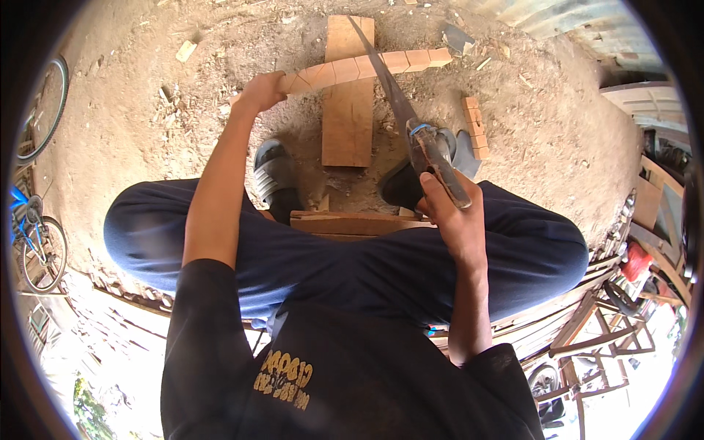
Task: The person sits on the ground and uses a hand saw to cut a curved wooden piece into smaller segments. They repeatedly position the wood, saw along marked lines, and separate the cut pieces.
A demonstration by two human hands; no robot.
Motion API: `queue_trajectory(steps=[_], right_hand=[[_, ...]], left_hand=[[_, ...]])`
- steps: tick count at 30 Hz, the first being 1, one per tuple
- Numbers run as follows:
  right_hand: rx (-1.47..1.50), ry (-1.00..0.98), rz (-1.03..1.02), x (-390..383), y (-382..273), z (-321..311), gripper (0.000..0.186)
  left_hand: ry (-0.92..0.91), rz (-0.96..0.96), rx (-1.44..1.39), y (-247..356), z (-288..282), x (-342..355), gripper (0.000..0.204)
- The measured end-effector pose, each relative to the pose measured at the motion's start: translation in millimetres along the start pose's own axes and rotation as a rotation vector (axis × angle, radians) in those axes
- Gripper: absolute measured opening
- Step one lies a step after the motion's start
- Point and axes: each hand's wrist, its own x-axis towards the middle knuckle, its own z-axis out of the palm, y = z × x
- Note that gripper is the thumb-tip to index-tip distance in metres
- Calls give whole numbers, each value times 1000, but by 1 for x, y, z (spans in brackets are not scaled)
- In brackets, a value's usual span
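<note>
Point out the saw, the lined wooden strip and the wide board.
Saw [400, 103], head view: its blade.
Lined wooden strip [345, 71], head view: its lined face.
Wide board [348, 125], head view: its near half.

Chunky yellow letters [284, 379] sit in slanting rows on the front of a black, short-sleeved cloth shirt [381, 374], small and hard to read.

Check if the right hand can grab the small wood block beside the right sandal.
Probably not as is: the right hand is wrapped around the saw. The small wood block lies nearby, seemingly uncovered from above.
</note>
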Motion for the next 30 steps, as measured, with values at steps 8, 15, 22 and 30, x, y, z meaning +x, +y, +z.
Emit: queue_trajectory(steps=[8,15,22,30], right_hand=[[-18,-49,48,7,2,11,26],[-65,-50,82,14,9,19,26],[-9,-55,54,25,24,31,27],[-69,-30,13,28,25,32,25]], left_hand=[[-42,78,65,-20,-18,26,61],[-99,56,257,-2,-48,47,58],[164,101,373,2,-34,89,52],[386,-107,249,30,-14,82,64]])
